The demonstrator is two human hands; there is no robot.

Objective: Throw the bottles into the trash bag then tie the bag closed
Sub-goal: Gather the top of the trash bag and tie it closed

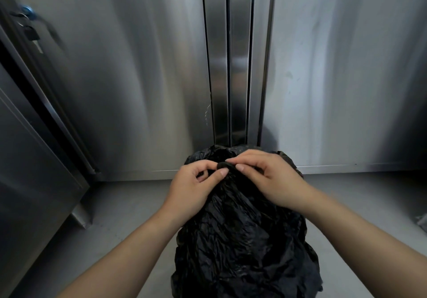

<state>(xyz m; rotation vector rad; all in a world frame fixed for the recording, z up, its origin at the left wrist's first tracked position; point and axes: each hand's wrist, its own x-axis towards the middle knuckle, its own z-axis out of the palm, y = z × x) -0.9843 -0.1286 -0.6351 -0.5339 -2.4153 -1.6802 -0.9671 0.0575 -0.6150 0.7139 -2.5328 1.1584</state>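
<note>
One black trash bag point(242, 240) stands on the grey floor point(120, 216) at 6 o'clock in the view, in front of steel cabinets point(115, 78). The bag's neck is gathered into a small dark knot point(223, 166) at its top, 12 o'clock of the bag body. The left hand point(196, 186) comes in from 7 o'clock, thumb and forefinger pinching plastic at the knot. The right hand point(270, 177) comes in from 4 o'clock, fingertips pressed together on the other side of the same knot. Both hands touch it and nearly meet.

Step in hand looks like tying; throwing seems done, since no bottles show.

To do it well: keep both pinches close to the knot, pull the tails apart toward 9 and 3 o'clock evenly, not up, so the thin plastic cinches without tearing. Hold the neck low so it doesn't slip open.

Count: 1 bag, 1 knot, 2 hands, 0 bottles visible (presumably inside, can't tell). One set of keys point(28, 29) hangs at 10 o'clock on the cabinet.
</note>
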